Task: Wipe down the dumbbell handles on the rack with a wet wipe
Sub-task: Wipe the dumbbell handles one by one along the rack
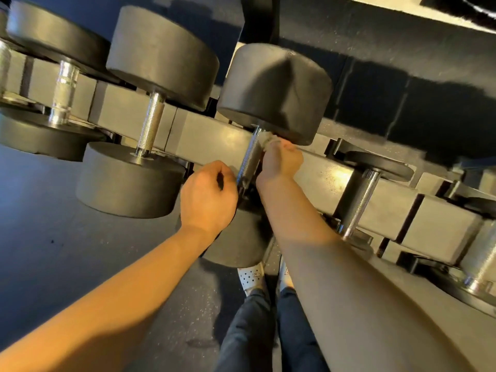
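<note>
Head view: a row of dumbbells lies across a grey rack (212,138), each with round black ends and a ridged metal bar. The middle dumbbell (273,89) points away from the person, its far end up by the rack's back rail and its near end low, mostly hidden behind the arms. Its handle (248,157) runs bare and shiny between the two hands.

The right hand (281,159) reaches along the right side of that handle. Its fingers are bunched and pinch a small crumpled wet wipe (267,139), which is pressed against the top of the handle, just under the far black end.

The left hand (206,194) sits at the lower end of the same handle, back of the hand to the camera, fingers curled in tight together. I cannot tell whether they grip the bar or only lie beside it.

A larger dumbbell (161,55) rests just to the left, and another handle (359,202) shows to the right. Below, on the dark speckled floor (53,237), are white perforated shoes (251,277) and dark trousers (247,331).
</note>
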The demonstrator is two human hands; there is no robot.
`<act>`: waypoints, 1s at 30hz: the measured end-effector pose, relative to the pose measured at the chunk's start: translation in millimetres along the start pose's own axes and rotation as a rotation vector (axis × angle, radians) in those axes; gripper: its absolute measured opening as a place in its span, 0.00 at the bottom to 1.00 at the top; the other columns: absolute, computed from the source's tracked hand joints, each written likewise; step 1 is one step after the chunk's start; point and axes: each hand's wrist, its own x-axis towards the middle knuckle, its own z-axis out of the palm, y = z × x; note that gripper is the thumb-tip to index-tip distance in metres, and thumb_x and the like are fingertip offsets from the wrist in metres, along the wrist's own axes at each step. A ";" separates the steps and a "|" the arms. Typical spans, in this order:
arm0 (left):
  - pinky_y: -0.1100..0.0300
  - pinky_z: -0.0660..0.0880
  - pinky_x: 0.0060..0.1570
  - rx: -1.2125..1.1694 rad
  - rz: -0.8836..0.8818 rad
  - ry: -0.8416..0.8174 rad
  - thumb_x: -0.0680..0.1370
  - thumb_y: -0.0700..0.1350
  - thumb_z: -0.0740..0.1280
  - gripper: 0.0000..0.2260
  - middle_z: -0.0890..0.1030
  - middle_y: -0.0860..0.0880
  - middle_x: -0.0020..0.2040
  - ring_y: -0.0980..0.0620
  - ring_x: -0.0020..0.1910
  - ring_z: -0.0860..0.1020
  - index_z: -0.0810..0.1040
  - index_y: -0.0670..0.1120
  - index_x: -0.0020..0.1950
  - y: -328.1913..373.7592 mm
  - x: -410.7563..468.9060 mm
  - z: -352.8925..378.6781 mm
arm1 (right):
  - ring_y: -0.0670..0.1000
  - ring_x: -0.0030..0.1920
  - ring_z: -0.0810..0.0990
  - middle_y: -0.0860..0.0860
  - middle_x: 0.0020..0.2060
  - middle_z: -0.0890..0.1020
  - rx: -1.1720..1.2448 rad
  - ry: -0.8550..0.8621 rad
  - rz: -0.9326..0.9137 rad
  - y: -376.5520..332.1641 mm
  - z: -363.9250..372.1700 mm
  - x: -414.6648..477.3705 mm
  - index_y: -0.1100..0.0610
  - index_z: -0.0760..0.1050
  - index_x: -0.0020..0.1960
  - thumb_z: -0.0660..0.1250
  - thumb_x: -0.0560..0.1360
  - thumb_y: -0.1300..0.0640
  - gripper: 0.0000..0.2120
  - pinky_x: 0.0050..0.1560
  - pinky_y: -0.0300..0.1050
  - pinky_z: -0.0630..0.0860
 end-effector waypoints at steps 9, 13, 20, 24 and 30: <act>0.70 0.65 0.30 0.001 0.002 -0.033 0.79 0.43 0.62 0.10 0.73 0.56 0.30 0.61 0.35 0.75 0.75 0.49 0.39 0.0 -0.6 -1.4 | 0.39 0.35 0.79 0.51 0.37 0.82 -0.339 -0.163 -0.295 16.5 -26.1 -0.8 0.66 0.82 0.51 0.69 0.79 0.63 0.05 0.41 0.35 0.77; 0.67 0.60 0.28 0.030 0.003 -0.044 0.78 0.46 0.60 0.09 0.74 0.54 0.30 0.57 0.30 0.72 0.74 0.50 0.38 -2.9 -0.5 -0.8 | 0.40 0.34 0.78 0.48 0.37 0.83 -0.520 -0.278 -0.146 12.5 -47.3 -0.7 0.62 0.84 0.51 0.71 0.78 0.63 0.04 0.41 0.34 0.77; 0.53 0.70 0.34 0.047 0.001 -0.075 0.76 0.49 0.57 0.10 0.76 0.53 0.33 0.54 0.33 0.73 0.75 0.50 0.39 -6.8 1.5 1.9 | 0.58 0.52 0.81 0.59 0.47 0.84 -0.099 -0.156 0.217 -15.6 -9.6 16.3 0.59 0.80 0.46 0.68 0.78 0.68 0.07 0.67 0.59 0.76; 0.54 0.70 0.37 0.039 0.001 -0.070 0.76 0.48 0.57 0.09 0.77 0.52 0.35 0.56 0.36 0.73 0.76 0.49 0.41 -6.3 1.1 1.3 | 0.49 0.47 0.83 0.52 0.45 0.85 -0.295 -0.228 0.163 -2.1 -30.5 6.0 0.56 0.83 0.51 0.71 0.77 0.66 0.07 0.48 0.37 0.79; 0.50 0.72 0.38 0.056 -0.002 -0.084 0.75 0.51 0.54 0.12 0.77 0.51 0.36 0.51 0.36 0.73 0.75 0.49 0.41 -4.3 1.4 0.5 | 0.48 0.42 0.83 0.51 0.43 0.83 -0.747 -0.306 0.104 -3.2 -49.6 0.3 0.59 0.82 0.54 0.75 0.74 0.64 0.09 0.37 0.35 0.77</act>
